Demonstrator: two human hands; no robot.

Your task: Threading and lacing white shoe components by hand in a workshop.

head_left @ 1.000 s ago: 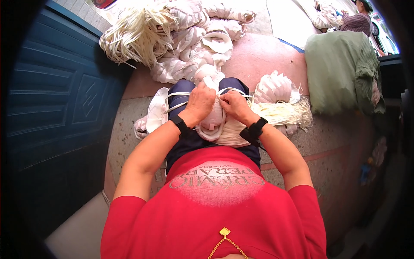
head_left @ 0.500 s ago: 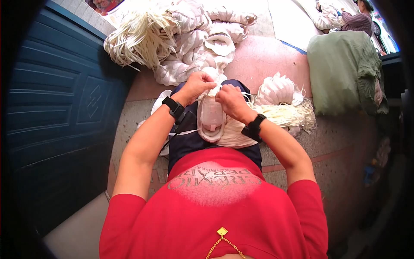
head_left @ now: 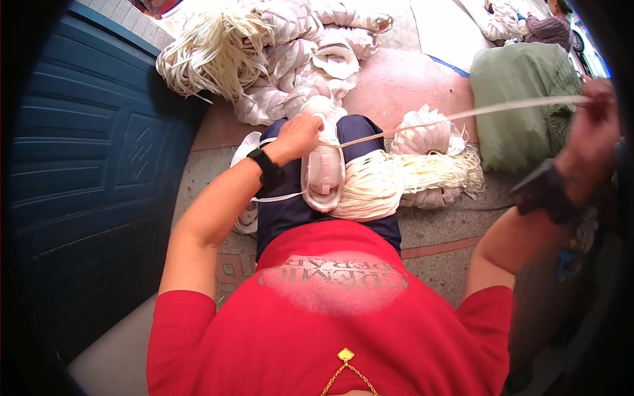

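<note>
Left grip (head_left: 300, 136) curls against the shoe (head_left: 325, 170) just beside it, hold unclear; right grip (head_left: 591, 125), blurred, seems closed on the lace (head_left: 502, 106) stretching from the shoe. Apparently lace-pulling; next calls for steady tension.

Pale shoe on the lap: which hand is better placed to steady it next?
Likely the left hand: it's at the shoe, while the right hand is far out, holding the lace stretched.

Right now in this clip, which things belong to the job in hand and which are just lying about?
Belong:
shoe upper, under the left hand
white lace, stretched from it to the right hand
cream lace bundle, beside the upper
pile of shoe uppers, probably similar stock

Lying about:
green sack, apparently unused
blue panelled door, just surroundings
</note>
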